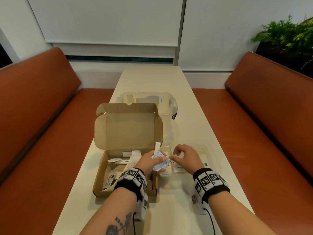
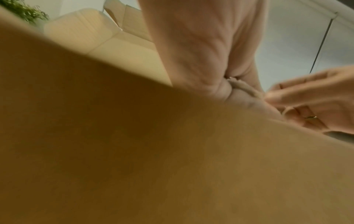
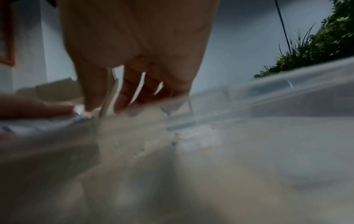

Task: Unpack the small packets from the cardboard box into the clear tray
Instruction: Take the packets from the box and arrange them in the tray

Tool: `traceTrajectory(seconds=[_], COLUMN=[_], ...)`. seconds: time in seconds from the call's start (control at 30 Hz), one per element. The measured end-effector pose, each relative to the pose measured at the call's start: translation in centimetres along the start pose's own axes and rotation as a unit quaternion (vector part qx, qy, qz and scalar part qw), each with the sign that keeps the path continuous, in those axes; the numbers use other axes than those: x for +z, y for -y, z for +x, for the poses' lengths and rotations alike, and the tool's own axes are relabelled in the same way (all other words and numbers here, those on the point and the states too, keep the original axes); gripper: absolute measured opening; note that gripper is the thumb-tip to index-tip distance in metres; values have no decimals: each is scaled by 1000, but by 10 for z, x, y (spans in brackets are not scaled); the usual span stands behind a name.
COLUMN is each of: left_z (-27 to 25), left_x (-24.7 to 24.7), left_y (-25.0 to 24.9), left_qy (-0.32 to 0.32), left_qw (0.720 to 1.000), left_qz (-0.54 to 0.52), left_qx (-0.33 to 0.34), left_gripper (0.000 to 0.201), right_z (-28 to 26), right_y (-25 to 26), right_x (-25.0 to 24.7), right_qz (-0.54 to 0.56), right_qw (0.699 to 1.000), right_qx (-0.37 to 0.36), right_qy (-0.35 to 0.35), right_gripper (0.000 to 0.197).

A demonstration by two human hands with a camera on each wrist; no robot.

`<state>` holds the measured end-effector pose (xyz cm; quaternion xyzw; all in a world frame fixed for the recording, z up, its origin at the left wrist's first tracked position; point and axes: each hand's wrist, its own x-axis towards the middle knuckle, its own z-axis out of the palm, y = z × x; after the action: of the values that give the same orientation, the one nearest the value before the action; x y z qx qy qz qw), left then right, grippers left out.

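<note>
The open cardboard box sits at the left of the table with its lid standing up, and several small white packets lie inside. My left hand hovers over the box's right edge, gripping a bunch of packets. To the right lies the clear tray with a few packets in it. My right hand is over the tray's left end, pinching one packet at the edge of the bunch. In the right wrist view a thin packet stands between thumb and fingers, above the tray wall.
A clear lidded container stands behind the box. Orange benches flank the narrow cream table. A plant is at the far right. The blurred cardboard wall fills most of the left wrist view.
</note>
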<state>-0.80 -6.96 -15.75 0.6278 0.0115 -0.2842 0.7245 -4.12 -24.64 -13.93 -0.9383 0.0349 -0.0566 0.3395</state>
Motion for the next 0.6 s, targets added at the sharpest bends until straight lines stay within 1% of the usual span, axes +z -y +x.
traceTrajectory(seconds=[0.07,0.13,0.17,0.3,0.37,0.43,0.5,0.6], left_z=[0,-1,-1,-2,-2,-1,-1,-2], left_x=[0,1,2,6,7,7,8,8], left_y=[1,2,2,0,-2,-3,-4,-3], left_qy=[-7,-9,-9,-22,-37,-39,-39,-41], left_qw=[1000,1000,999,999,999,999,998,998], left_qz=[-7,-23,-31,-26,-17,-25,-48,-48], left_qx=[3,8,11,1,-17,-26,-34,-29], left_gripper=[18,22,23,23,33,41,39,29], right_z=[-2,-4,-5,-9,-10,-11,-13,-16], right_y=[10,15,16,19,20,20,18,12], right_x=[0,1,3,11,12,13,11,7], right_qz=[67,90,93,76,88,120,159,200], right_qw=[997,993,992,996,995,992,986,978], right_qx=[-9,-7,-2,7,17,30,42,49], right_qy=[42,77,82,52,41,41,42,32], right_gripper=[17,21,23,27,29,30,28,22])
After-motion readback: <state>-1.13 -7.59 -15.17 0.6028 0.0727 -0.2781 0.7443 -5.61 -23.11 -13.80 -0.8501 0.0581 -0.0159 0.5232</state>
